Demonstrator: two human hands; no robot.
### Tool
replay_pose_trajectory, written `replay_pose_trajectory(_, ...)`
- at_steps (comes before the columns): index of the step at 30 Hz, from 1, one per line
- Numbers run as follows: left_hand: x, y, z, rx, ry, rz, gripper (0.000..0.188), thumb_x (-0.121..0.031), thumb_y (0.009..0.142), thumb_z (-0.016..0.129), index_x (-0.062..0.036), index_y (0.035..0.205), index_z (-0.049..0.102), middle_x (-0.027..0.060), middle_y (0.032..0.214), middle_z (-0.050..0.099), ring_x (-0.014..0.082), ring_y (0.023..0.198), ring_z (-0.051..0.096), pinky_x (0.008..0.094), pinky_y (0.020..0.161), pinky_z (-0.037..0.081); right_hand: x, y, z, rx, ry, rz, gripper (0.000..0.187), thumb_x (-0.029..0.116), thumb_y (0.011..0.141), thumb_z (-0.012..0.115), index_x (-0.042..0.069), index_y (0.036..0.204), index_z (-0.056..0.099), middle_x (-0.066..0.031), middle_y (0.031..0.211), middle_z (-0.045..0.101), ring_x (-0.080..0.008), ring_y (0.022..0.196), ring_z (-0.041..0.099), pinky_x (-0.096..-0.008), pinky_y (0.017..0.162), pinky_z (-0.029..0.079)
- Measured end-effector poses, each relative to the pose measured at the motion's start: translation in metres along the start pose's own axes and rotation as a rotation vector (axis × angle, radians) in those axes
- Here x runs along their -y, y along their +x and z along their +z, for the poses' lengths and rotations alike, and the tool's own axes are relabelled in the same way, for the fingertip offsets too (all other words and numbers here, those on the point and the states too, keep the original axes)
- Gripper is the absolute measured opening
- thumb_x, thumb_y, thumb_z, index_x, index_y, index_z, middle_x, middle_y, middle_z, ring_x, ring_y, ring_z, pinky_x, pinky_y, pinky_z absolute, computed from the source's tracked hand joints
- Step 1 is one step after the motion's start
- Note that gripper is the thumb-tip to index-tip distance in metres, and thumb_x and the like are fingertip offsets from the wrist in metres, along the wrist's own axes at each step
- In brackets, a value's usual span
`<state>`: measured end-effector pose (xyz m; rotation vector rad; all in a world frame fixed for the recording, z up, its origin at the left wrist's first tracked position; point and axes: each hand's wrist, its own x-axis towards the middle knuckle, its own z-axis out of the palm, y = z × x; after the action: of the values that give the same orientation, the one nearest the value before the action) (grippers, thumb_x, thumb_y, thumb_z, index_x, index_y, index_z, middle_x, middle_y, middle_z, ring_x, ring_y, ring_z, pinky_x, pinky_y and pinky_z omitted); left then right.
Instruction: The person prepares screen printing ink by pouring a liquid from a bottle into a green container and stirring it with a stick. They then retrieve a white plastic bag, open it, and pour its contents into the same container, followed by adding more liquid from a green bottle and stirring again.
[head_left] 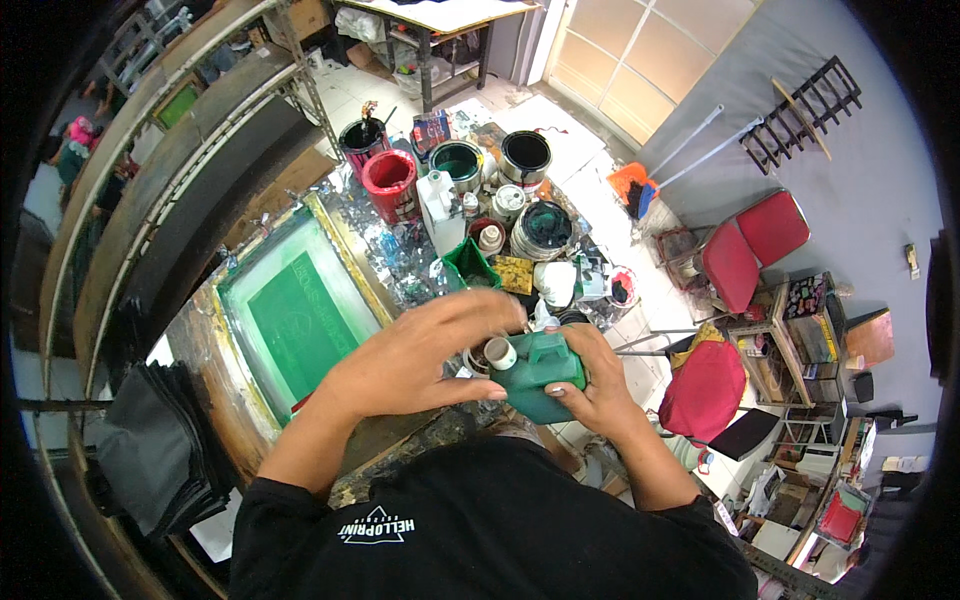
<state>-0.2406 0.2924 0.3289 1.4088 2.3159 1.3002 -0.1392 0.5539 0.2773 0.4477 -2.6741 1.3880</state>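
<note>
A green plastic jug [530, 388] with a short white neck is held in front of my chest. My right hand [603, 388] grips it from the right, thumb across its near side. Over its left side reaches my left hand [415, 350], thumb and fingers apart around the white neck, its fingertips slightly blurred. I cannot tell whether the neck is capped. Beyond the hands, on the paint-stained table, stand a green open container [470, 265], a white jug [441, 215] and a yellow box [515, 274].
Left of my hands lies a screen-printing frame [352, 252] with green mesh. A red paint bucket [397, 207] and several open cans stand at the table's far side. Dark sheets [150, 450] hang near a rack on the left. Red chairs [735, 265] stand to the right.
</note>
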Motion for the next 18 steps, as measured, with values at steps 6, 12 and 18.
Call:
replay_pose_trajectory(6,0.02,0.008,0.001,0.136,-0.031,-0.121,0.023,-0.024,0.096,0.069,-0.0039,0.105,0.065,0.013,0.097,0.061,0.0328,0.095,0.064,0.0438,0.082,0.052,-0.009,0.009,0.007,0.007,-0.008,-0.006,0.063,0.034,0.086,0.078,0.005,0.137,0.057,-0.022,0.121,0.059,-0.0406,0.109,0.06,-0.0455,0.096,0.049)
replay_pose_trajectory(12,0.032,0.008,0.043,-0.186,0.427,-0.264,0.032,-0.03,0.096,0.067,-0.0011,0.085,0.058,0.0158,0.091,0.062,0.0343,0.085,0.063,0.0457,0.071,0.05,-0.005,0.031,0.008,0.008,-0.093,0.031,0.06,0.03,0.086,0.078,0.005,0.136,0.058,-0.022,0.119,0.059,-0.0404,0.109,0.061,-0.0458,0.095,0.049)
replay_pose_trajectory(18,0.026,0.025,0.021,-0.053,0.288,-0.532,0.03,-0.031,0.096,0.065,-0.0016,0.101,0.064,0.0181,0.099,0.063,0.0351,0.095,0.064,0.0459,0.08,0.051,-0.012,0.045,0.011,-0.015,-0.099,0.033,0.06,0.031,0.086,0.078,0.005,0.136,0.058,-0.022,0.12,0.059,-0.041,0.109,0.06,-0.0465,0.096,0.048)
